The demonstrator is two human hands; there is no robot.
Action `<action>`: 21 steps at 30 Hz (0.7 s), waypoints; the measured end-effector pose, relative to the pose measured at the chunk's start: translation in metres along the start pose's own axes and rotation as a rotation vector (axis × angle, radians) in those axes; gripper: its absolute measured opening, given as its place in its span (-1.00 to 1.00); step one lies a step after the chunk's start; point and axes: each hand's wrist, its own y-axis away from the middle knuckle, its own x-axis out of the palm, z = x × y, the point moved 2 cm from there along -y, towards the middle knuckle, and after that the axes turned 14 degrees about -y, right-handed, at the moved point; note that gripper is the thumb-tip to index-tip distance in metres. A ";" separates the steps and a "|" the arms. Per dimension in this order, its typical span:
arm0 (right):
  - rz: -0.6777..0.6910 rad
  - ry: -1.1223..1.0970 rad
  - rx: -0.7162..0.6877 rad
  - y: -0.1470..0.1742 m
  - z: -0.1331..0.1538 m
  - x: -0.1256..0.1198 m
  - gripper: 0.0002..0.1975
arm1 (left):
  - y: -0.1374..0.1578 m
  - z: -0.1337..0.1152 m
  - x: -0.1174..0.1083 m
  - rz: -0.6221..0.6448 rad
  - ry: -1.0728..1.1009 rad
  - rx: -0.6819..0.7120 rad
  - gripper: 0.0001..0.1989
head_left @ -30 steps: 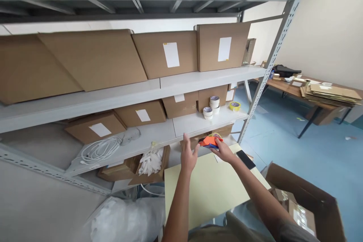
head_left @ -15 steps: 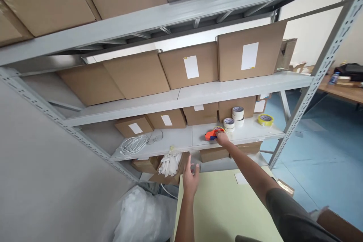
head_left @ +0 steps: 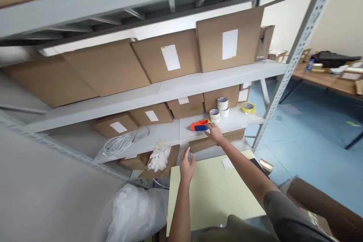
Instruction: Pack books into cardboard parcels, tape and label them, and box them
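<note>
An orange and blue tape dispenser point(head_left: 199, 125) lies on a lower shelf of the metal rack. At its right end is my right hand point(head_left: 214, 133), fingers stretched out and apart; whether a fingertip still touches it I cannot tell. My left hand point(head_left: 187, 166) hangs in the air over the near end of the pale yellow-green board point(head_left: 210, 193), thumb and fingers apart with nothing between them. Just right of the dispenser are stacked white tape rolls point(head_left: 214, 115), and a yellow tape roll point(head_left: 248, 108) sits farther right.
Cardboard boxes point(head_left: 167, 55) line the shelves. Coiled white cable point(head_left: 117, 144) lies left on the same shelf, above white gloves point(head_left: 159, 159) in an open box. A large white plastic bag point(head_left: 137, 211) stands lower left. A perforated rack post point(head_left: 297, 53) rises at right, before a cluttered wooden table point(head_left: 326, 77).
My right hand has let go of the tape dispenser and drawn back a little, its fingers loosened. The view has swung right, so the rack appears farther left. My left hand stays open.
</note>
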 end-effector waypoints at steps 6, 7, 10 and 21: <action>-0.181 -0.050 0.052 0.125 -0.028 -0.039 -0.67 | -0.011 -0.021 0.067 0.127 0.010 0.080 -0.52; -0.228 -0.043 0.108 0.150 -0.038 -0.047 -0.68 | -0.009 -0.025 0.081 0.162 0.016 0.095 -0.51; -0.386 0.014 0.316 0.225 -0.078 -0.073 -0.68 | 0.001 -0.035 0.123 0.258 0.030 0.132 -0.51; -0.318 0.172 0.962 0.379 -0.235 -0.074 -0.66 | 0.071 -0.036 0.217 0.449 -0.007 0.132 -0.54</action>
